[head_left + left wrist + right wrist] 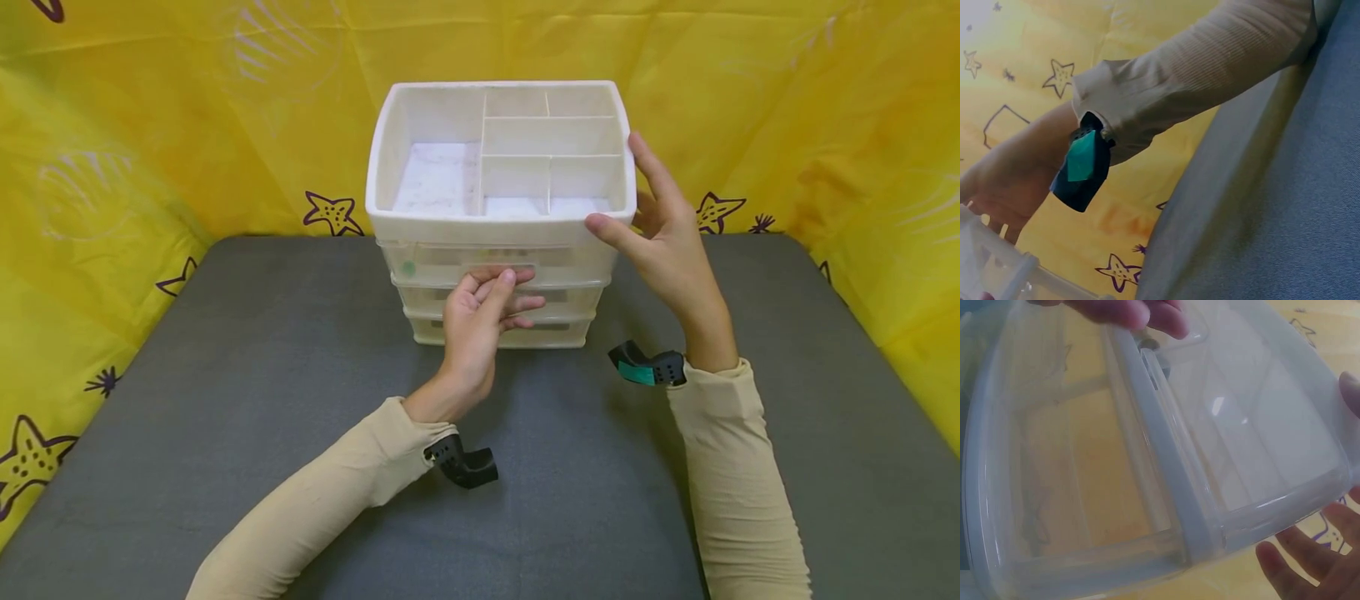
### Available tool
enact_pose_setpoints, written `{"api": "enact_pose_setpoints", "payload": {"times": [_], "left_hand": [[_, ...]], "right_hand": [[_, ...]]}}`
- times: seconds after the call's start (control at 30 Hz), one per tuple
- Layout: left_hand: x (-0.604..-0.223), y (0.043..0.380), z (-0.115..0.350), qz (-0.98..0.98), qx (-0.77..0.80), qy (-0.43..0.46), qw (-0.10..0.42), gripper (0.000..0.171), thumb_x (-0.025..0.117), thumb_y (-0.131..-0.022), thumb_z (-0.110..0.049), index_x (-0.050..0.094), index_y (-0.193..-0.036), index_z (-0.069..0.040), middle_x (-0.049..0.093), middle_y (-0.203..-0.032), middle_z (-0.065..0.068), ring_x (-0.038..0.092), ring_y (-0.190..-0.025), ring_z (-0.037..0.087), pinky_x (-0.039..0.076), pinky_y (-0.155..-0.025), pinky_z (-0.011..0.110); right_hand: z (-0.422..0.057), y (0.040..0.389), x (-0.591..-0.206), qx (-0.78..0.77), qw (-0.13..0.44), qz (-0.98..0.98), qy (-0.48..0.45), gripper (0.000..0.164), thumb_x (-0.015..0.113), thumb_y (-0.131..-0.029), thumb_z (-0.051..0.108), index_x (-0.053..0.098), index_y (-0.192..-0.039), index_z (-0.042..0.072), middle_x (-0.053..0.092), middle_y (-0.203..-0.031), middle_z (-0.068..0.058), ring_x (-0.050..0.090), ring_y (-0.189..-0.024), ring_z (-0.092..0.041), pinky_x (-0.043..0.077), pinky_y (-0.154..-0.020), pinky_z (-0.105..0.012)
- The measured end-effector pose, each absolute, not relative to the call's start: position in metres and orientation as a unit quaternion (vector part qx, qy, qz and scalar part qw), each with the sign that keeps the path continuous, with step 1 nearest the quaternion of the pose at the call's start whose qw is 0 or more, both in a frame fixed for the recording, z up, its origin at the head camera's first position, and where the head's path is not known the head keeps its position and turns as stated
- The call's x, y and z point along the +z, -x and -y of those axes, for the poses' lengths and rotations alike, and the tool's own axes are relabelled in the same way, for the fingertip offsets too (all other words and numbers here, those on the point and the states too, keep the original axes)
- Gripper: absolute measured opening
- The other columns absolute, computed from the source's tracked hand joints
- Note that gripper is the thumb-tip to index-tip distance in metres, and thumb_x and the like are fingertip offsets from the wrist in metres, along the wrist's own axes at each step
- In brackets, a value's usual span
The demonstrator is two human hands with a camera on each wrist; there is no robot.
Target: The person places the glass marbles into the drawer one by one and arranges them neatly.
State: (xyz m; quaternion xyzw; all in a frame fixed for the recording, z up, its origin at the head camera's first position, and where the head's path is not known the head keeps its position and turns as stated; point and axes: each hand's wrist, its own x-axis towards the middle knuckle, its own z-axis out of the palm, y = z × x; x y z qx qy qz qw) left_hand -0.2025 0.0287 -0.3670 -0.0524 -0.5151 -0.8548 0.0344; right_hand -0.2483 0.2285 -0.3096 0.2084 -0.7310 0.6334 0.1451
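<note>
A white drawer unit (495,231) with clear-fronted drawers and a divided top tray stands at the far middle of the table in the head view. At its front, my left hand (472,321) pinches the pull of the top drawer (442,265) between thumb and forefinger, the other fingers stretched out. That drawer looks closed. My right hand (678,250) spans the unit's right front corner. Its thumb rests on the front rim and its forefinger lies along the side. The right wrist view shows its fingers (1300,550) spread beside the clear drawers.
A grey cloth-covered table (300,375) lies under the unit. Behind and at the sides hangs a yellow curtain (187,125) with starfish prints. Black wrist mounts (465,462) sit at both sleeves. A small green round thing (408,268) shows through the top drawer's front.
</note>
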Motion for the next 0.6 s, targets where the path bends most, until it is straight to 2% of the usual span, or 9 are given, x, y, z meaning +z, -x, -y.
{"api": "enact_pose_setpoints", "payload": {"times": [0.2,0.6], "left_hand": [[-0.362,0.204,-0.025,0.527,-0.849,0.038,0.014,0.004,0.055,-0.101,-0.009,0.058,-0.101,-0.010,0.075,-0.102,0.006,0.074,-0.069,0.011,0.057,-0.058,0.024],[-0.355,0.199,-0.018,0.538,-0.842,0.018,-0.030,0.011,0.055,-0.101,-0.012,0.058,-0.111,-0.007,0.071,-0.118,0.017,0.074,-0.071,0.012,0.059,-0.063,0.025]], "right_hand": [[-0.229,0.248,-0.309,0.632,0.143,0.734,-0.206,0.084,0.076,-0.086,0.010,0.032,-0.156,0.023,0.035,-0.158,0.000,0.054,-0.130,-0.031,0.055,-0.093,-0.024],[-0.228,0.247,-0.309,0.632,0.141,0.733,-0.208,0.083,0.076,-0.086,0.010,0.032,-0.156,0.023,0.035,-0.158,0.001,0.054,-0.129,-0.031,0.055,-0.092,-0.023]]}}
